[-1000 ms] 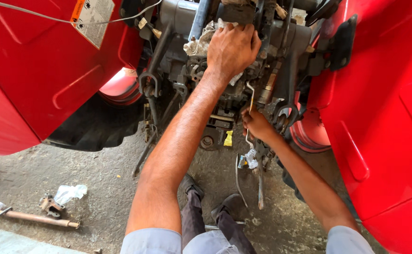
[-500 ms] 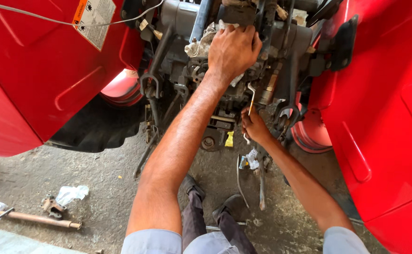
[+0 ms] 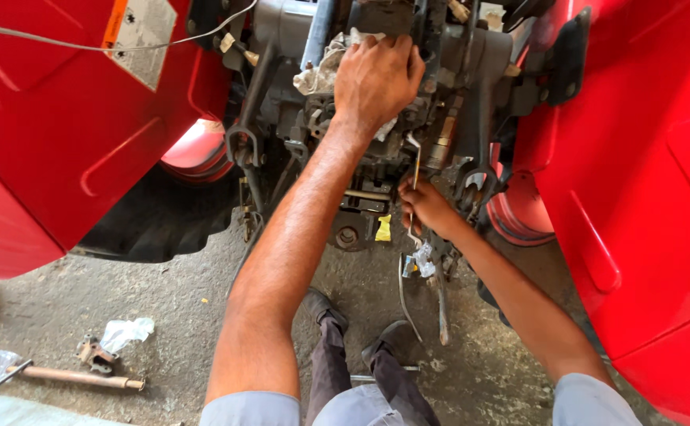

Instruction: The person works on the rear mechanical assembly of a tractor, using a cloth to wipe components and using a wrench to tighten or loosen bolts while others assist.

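Observation:
I look down at the dark, greasy rear housing [image 3: 376, 150] of a red tractor, between its two red fenders. My left hand [image 3: 378, 79] presses a crumpled white rag [image 3: 321, 72] against the top of the housing, fingers curled over it. Lower and to the right, my right hand [image 3: 426, 207] grips a slim metal wrench [image 3: 415, 170] that stands almost upright against the machinery. A small yellow tag [image 3: 383, 229] hangs just left of that hand. My legs and dark shoes [image 3: 361, 339] stand on the concrete below.
Red fenders close in on the left [image 3: 69, 134] and right [image 3: 645, 181], with a black tyre [image 3: 164, 221] under the left one. On the concrete floor [image 3: 124, 300] lie a rusty rod [image 3: 77, 377], a small metal fitting [image 3: 93, 353] and bits of clear plastic [image 3: 124, 331]. Linkage arms [image 3: 440, 300] hang down.
My right hand has shifted slightly up and left along the wrench. My left hand stays on the rag at the top of the housing.

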